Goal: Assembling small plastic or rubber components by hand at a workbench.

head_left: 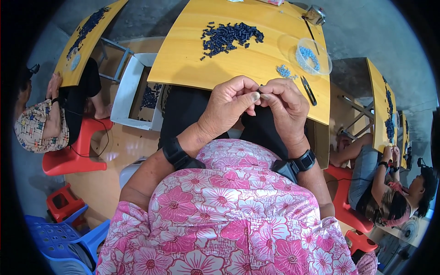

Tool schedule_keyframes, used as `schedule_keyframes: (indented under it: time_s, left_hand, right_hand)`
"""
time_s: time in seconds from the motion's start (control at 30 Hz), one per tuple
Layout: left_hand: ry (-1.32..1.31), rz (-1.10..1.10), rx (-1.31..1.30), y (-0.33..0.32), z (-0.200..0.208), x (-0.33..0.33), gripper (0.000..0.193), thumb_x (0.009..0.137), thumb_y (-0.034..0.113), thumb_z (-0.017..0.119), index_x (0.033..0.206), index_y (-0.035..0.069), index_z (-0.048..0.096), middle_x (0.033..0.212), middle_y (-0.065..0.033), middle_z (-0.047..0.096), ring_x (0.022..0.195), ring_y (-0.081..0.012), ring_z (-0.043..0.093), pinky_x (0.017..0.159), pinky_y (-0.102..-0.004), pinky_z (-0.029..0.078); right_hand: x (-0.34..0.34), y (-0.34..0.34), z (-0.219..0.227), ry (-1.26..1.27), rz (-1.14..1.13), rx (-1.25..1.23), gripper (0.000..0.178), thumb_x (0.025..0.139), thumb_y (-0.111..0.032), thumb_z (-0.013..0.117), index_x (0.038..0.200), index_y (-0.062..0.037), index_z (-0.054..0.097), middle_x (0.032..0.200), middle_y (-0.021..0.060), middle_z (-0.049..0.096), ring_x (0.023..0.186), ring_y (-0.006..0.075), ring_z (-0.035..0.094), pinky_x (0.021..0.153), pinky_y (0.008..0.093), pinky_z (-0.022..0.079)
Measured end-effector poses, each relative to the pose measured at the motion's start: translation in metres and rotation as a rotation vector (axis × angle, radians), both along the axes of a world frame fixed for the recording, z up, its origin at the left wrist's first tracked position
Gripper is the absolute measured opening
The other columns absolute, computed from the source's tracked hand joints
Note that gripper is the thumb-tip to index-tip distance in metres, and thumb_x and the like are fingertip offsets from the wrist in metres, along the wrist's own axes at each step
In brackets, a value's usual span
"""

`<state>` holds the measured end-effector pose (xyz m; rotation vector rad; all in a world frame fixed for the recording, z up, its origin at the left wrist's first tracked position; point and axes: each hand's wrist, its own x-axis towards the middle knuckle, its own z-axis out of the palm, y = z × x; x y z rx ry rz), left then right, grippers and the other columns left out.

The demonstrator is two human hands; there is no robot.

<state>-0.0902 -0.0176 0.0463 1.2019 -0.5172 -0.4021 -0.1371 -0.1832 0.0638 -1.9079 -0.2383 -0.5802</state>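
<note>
My left hand and my right hand meet fingertip to fingertip just below the near edge of the yellow table. Between their thumbs and forefingers they pinch a small dark piece, mostly hidden by the fingers. Both wrists wear black bands. On the table beyond lies a heap of small dark blue pieces. A clear round tub with light blue bits stands at the right, with a few light blue bits loose beside it.
Dark tweezers lie near the table's right edge, a metal pot at its far corner. A white crate with dark pieces stands at left. Other people sit at yellow tables left and right. Red and blue stools stand at lower left.
</note>
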Motion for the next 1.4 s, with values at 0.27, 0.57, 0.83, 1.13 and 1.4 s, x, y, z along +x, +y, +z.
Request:
schedule_keyframes:
  time_s: [0.27,0.57,0.83,1.13,1.4]
  left_hand:
    - [-0.044,-0.040,0.056,0.001,-0.003,0.002,0.010,0.097,0.008,0.057,0.103,0.000,0.058,0.089,-0.0062,0.066,0.075,-0.0062,0.060,0.069,-0.0202,0.050]
    - [-0.026,-0.004,0.073,-0.002,-0.001,0.002,0.010,0.098,0.009,0.057,0.102,0.000,0.058,0.090,-0.0050,0.066,0.074,-0.0051,0.059,0.068,-0.0194,0.049]
    - [-0.031,-0.003,0.108,-0.001,-0.002,0.004,0.011,0.098,0.010,0.058,0.103,0.000,0.059,0.090,-0.0039,0.065,0.073,-0.0046,0.058,0.067,-0.0193,0.049]
    - [-0.093,-0.016,0.152,0.000,-0.001,0.001,0.011,0.098,0.010,0.059,0.102,0.000,0.059,0.089,-0.0020,0.063,0.075,-0.0048,0.059,0.068,-0.0194,0.051]
    - [-0.131,0.011,0.192,0.002,0.001,0.000,0.011,0.097,0.009,0.059,0.102,-0.001,0.060,0.087,-0.0016,0.062,0.073,-0.0050,0.059,0.067,-0.0196,0.051]
  right_hand:
    - [0.000,-0.004,-0.008,0.180,0.118,0.332,0.013,0.084,0.007,0.065,0.095,0.0000,0.067,0.089,0.0064,0.067,0.076,0.0138,0.065,0.068,0.0256,0.053]
    - [0.001,-0.009,-0.011,0.301,0.177,0.593,0.014,0.088,0.007,0.063,0.100,0.0017,0.066,0.086,0.0048,0.067,0.074,0.0111,0.062,0.071,0.0251,0.052]
    - [-0.001,-0.011,-0.003,0.336,0.192,0.647,0.014,0.089,0.005,0.061,0.101,0.0009,0.067,0.087,0.0038,0.066,0.078,0.0112,0.063,0.077,0.0255,0.052]
    - [-0.002,-0.010,0.006,0.307,0.195,0.470,0.012,0.090,0.005,0.057,0.099,0.0007,0.064,0.087,0.0029,0.064,0.079,0.0104,0.061,0.077,0.0254,0.051]
    - [-0.002,-0.010,0.008,0.309,0.191,0.378,0.007,0.091,0.003,0.057,0.097,-0.0011,0.059,0.090,0.0019,0.061,0.079,0.0104,0.060,0.075,0.0250,0.050]
